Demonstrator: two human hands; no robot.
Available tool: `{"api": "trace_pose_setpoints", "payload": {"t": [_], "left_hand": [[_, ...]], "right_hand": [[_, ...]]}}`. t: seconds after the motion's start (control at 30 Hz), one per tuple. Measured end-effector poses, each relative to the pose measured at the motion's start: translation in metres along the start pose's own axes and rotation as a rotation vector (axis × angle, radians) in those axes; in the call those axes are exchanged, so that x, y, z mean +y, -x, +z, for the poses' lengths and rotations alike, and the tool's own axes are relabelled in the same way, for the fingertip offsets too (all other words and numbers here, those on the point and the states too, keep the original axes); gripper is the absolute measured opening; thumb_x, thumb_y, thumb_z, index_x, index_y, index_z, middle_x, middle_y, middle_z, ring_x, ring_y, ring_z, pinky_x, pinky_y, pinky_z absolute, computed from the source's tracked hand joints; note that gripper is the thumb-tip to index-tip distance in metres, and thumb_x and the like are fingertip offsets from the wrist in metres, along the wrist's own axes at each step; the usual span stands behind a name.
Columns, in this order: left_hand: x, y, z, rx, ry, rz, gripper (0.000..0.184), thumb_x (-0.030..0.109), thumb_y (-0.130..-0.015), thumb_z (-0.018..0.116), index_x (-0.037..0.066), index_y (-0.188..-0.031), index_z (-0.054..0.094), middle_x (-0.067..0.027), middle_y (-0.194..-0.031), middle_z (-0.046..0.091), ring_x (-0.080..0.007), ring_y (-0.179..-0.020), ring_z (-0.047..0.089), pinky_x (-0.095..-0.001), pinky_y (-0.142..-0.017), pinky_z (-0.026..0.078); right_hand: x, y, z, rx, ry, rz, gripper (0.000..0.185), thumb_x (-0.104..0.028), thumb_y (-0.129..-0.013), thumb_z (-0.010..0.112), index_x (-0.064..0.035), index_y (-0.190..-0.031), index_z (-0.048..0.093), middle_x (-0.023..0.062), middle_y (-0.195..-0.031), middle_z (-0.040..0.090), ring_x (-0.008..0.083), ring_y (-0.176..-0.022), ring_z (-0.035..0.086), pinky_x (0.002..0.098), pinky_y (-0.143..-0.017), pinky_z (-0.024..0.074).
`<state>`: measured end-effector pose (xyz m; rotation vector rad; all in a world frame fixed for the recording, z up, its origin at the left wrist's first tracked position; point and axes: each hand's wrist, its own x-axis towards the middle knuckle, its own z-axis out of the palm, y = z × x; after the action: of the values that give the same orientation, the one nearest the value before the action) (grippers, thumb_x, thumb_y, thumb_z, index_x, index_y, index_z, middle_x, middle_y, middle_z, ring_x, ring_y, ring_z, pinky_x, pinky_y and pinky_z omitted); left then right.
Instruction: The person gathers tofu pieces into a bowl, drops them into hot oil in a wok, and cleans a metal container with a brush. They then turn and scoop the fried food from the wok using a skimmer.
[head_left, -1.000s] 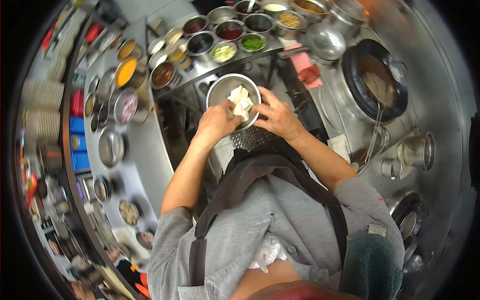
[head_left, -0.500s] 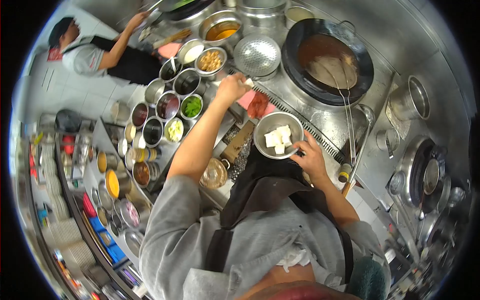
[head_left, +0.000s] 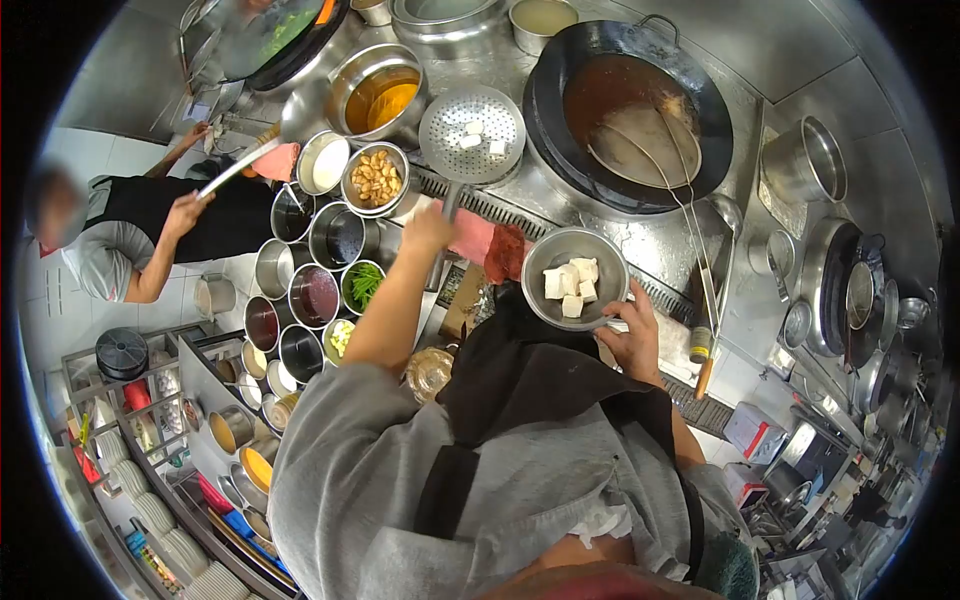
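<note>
My right hand is closed on the rim of a steel bowl, thumb and fingers at its lower right side. Several white blocks lie inside the bowl. My left hand is smeared by motion beside the handle of a perforated strainer; its fingers cannot be made out. Three small white pieces rest in the strainer. Just left of the bowl, a dark red cloth lies against a pink one.
A large wok with brown liquid and a wire skimmer stands at upper right. Pots of sauces and a bowl of nuts fill the left side. A co-worker at far left holds a long-handled tool over the pots.
White pieces now lie in the strainer. My left hand has moved left and down, away from the bowl. The view has shifted, and the co-worker's tool reaches over the pots.
</note>
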<state>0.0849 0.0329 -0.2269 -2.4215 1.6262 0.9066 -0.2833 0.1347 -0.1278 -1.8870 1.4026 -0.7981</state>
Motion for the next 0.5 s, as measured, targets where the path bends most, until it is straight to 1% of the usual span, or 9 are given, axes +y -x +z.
{"api": "trace_pose_setpoints", "payload": {"t": [0.07, 0.13, 0.17, 0.23, 0.3, 0.33, 0.4, 0.43, 0.5], "left_hand": [[-0.022, 0.038, 0.025, -0.079, -0.093, -0.114, 0.063, 0.024, -0.072, 0.062, -0.001, -0.124, 0.038, -0.0278, -0.108, 0.058, -0.0414, -0.103, 0.057, -0.0462, -0.092, 0.044], [-0.037, 0.041, 0.046, -0.059, -0.039, -0.079, 0.066, 0.024, -0.070, 0.063, -0.002, -0.125, 0.036, -0.0287, -0.106, 0.059, -0.0419, -0.102, 0.057, -0.0466, -0.091, 0.045], [-0.044, 0.043, 0.054, -0.045, 0.022, -0.031, 0.070, 0.024, -0.069, 0.063, -0.003, -0.127, 0.033, -0.0297, -0.103, 0.059, -0.0423, -0.101, 0.057, -0.0471, -0.089, 0.045], [-0.048, 0.049, 0.040, -0.070, 0.148, 0.002, 0.071, 0.022, -0.069, 0.062, -0.006, -0.128, 0.033, -0.0308, -0.101, 0.060, -0.0435, -0.098, 0.058, -0.0461, -0.085, 0.047], [-0.042, 0.058, 0.022, -0.033, 0.011, 0.039, 0.069, 0.024, -0.071, 0.064, -0.006, -0.127, 0.037, -0.0309, -0.098, 0.060, -0.0426, -0.098, 0.058, -0.0452, -0.086, 0.047], [-0.038, 0.065, 0.014, -0.036, 0.010, 0.040, 0.069, 0.024, -0.071, 0.064, -0.006, -0.127, 0.037, -0.0309, -0.098, 0.060, -0.0426, -0.098, 0.058, -0.0452, -0.086, 0.047], [-0.024, 0.075, -0.008, 0.409, 0.092, 0.394, 0.061, 0.026, -0.075, 0.064, -0.007, -0.122, 0.044, -0.0307, -0.097, 0.060, -0.0409, -0.098, 0.058, -0.0438, -0.087, 0.047], [-0.009, 0.085, -0.026, 0.410, 0.087, 0.396, 0.061, 0.026, -0.075, 0.064, -0.007, -0.122, 0.044, -0.0307, -0.097, 0.060, -0.0409, -0.098, 0.058, -0.0438, -0.087, 0.047], [0.034, 0.108, -0.057, 0.365, 0.342, 0.650, 0.052, 0.022, -0.075, 0.066, -0.004, -0.118, 0.053, -0.0237, -0.103, 0.062, -0.0361, -0.092, 0.062, -0.0421, -0.083, 0.049]], "right_hand": [[0.000, -0.002, 0.007, -0.007, -0.022, 0.034, 0.033, -0.004, -0.059, 0.079, -0.0053, -0.087, 0.061, 0.0217, -0.128, 0.046, 0.0322, -0.096, 0.061, 0.0371, -0.080, 0.0495], [0.010, -0.016, 0.015, 0.046, -0.021, -0.058, 0.033, -0.004, -0.058, 0.078, -0.0050, -0.087, 0.062, 0.0221, -0.129, 0.046, 0.0317, -0.095, 0.061, 0.0364, -0.080, 0.0499], [0.008, -0.023, 0.016, 0.043, -0.022, -0.048, 0.033, -0.004, -0.058, 0.078, -0.0050, -0.087, 0.062, 0.0221, -0.129, 0.046, 0.0317, -0.095, 0.061, 0.0364, -0.080, 0.0499], [0.001, -0.036, 0.013, 0.045, 0.017, -0.160, 0.031, -0.004, -0.059, 0.077, -0.0044, -0.086, 0.062, 0.0218, -0.128, 0.046, 0.0316, -0.097, 0.061, 0.0363, -0.080, 0.0507], [-0.003, -0.045, 0.016, 0.035, -0.006, -0.156, 0.030, -0.004, -0.059, 0.077, -0.0042, -0.085, 0.062, 0.0217, -0.128, 0.046, 0.0319, -0.099, 0.061, 0.0361, -0.080, 0.0512], [-0.005, -0.049, 0.018, 0.043, -0.033, -0.167, 0.029, -0.004, -0.060, 0.077, -0.0039, -0.084, 0.061, 0.0215, -0.127, 0.047, 0.0322, -0.100, 0.060, 0.0359, -0.080, 0.0517], [-0.008, -0.056, 0.019, 0.039, -0.026, -0.198, 0.028, -0.004, -0.060, 0.077, -0.0039, -0.084, 0.061, 0.0212, -0.127, 0.047, 0.0323, -0.101, 0.060, 0.0360, -0.079, 0.0522], [-0.009, -0.057, 0.021, 0.028, -0.018, -0.225, 0.028, -0.004, -0.060, 0.077, -0.0038, -0.083, 0.061, 0.0210, -0.127, 0.047, 0.0324, -0.102, 0.060, 0.0360, -0.079, 0.0526], [-0.009, -0.062, 0.027, 0.045, -0.007, -0.287, 0.028, -0.005, -0.060, 0.077, -0.0045, -0.083, 0.061, 0.0206, -0.127, 0.047, 0.0328, -0.101, 0.060, 0.0366, -0.077, 0.0533]]}}
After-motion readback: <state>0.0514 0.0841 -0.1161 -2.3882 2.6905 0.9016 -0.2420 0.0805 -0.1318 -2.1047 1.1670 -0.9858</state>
